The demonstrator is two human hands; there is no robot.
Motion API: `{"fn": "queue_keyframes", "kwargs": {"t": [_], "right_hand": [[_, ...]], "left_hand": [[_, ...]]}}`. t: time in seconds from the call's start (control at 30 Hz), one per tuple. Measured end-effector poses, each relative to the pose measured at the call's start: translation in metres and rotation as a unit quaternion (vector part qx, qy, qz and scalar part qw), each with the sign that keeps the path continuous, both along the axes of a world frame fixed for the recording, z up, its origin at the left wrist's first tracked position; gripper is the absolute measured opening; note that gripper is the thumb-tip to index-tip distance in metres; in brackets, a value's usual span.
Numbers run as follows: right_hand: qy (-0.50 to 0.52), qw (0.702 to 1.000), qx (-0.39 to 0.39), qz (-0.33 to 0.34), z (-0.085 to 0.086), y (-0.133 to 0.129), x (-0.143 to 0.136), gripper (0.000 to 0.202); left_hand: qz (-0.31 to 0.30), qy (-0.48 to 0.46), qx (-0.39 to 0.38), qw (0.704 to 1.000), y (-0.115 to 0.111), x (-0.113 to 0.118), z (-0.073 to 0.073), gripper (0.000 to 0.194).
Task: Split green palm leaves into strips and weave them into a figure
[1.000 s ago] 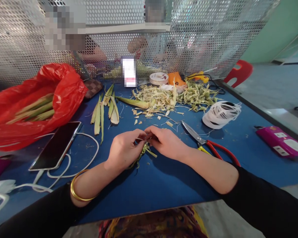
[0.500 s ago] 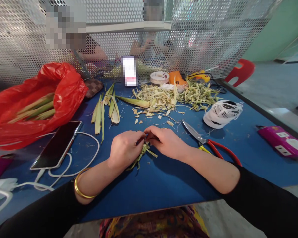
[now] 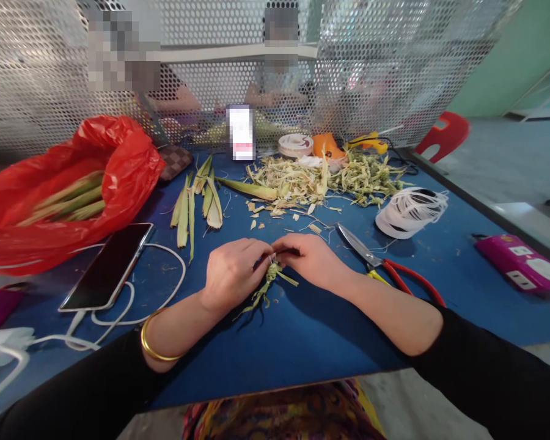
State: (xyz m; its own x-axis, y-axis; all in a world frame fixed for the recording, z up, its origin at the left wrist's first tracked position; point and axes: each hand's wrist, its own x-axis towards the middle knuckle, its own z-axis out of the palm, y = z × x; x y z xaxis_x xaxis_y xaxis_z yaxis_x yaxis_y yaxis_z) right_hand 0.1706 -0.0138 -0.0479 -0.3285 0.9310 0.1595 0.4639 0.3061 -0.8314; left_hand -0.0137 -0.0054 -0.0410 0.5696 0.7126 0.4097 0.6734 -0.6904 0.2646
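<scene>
My left hand [image 3: 236, 272] and my right hand [image 3: 309, 260] meet near the middle of the blue table [image 3: 302, 348], fingertips pinched together. Between them a thin white string [image 3: 272, 258] runs to a small knotted green husk piece [image 3: 271, 275], whose loose strips hang down and to the right. Both hands are closed on the string, though the fingertips partly hide it. Red-handled scissors [image 3: 396, 276] lie right of my right hand. Behind the hands is a pile of pale husk scraps [image 3: 293, 183], with longer green husk leaves [image 3: 181, 217] to its left.
A red plastic bag [image 3: 132, 146] holding husks and a phone [image 3: 107, 266] with a white cable are at left. White string roll [image 3: 401, 214], purple power bank [image 3: 520, 263] and greenish pile [image 3: 366, 177] are at right. Behind stands a perforated metal screen [image 3: 201, 79], with people beyond.
Both hands have shifted slightly right, and my left fingers have lifted off the husk piece, so its knot and hanging strips show more.
</scene>
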Motion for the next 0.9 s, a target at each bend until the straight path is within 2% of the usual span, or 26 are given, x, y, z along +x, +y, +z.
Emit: {"fn": "queue_keyframes", "kwargs": {"t": [0.13, 0.33, 0.5, 0.6, 0.73, 0.83, 0.9], "right_hand": [[0.013, 1.000, -0.009, -0.022, 0.001, 0.000, 0.001, 0.012], [0.023, 0.998, -0.051, -0.041, 0.005, -0.001, 0.004, 0.009], [-0.025, 0.999, 0.018, -0.043, 0.009, -0.001, 0.009, 0.009], [-0.037, 0.998, 0.030, -0.028, 0.013, -0.002, 0.011, 0.011], [-0.024, 1.000, 0.006, 0.000, 0.017, -0.004, 0.011, 0.014], [0.033, 0.999, -0.007, 0.042, 0.019, -0.006, 0.009, 0.016], [0.084, 0.991, -0.045, 0.088, 0.019, -0.007, 0.007, 0.016]], "left_hand": [[0.002, -0.009, 0.001, 1.000, 0.000, 0.000, 0.001, 0.021], [0.027, -0.031, -0.048, 0.998, -0.001, 0.000, 0.002, 0.016], [0.047, -0.055, -0.093, 0.993, 0.002, 0.000, 0.004, 0.015], [0.076, -0.041, -0.113, 0.990, 0.006, -0.001, 0.004, 0.015], [0.127, -0.017, -0.097, 0.987, 0.010, -0.003, 0.003, 0.012], [0.119, -0.008, -0.088, 0.989, 0.010, -0.002, 0.003, 0.011], [0.109, -0.016, -0.100, 0.989, 0.010, 0.000, 0.003, 0.011]]}}
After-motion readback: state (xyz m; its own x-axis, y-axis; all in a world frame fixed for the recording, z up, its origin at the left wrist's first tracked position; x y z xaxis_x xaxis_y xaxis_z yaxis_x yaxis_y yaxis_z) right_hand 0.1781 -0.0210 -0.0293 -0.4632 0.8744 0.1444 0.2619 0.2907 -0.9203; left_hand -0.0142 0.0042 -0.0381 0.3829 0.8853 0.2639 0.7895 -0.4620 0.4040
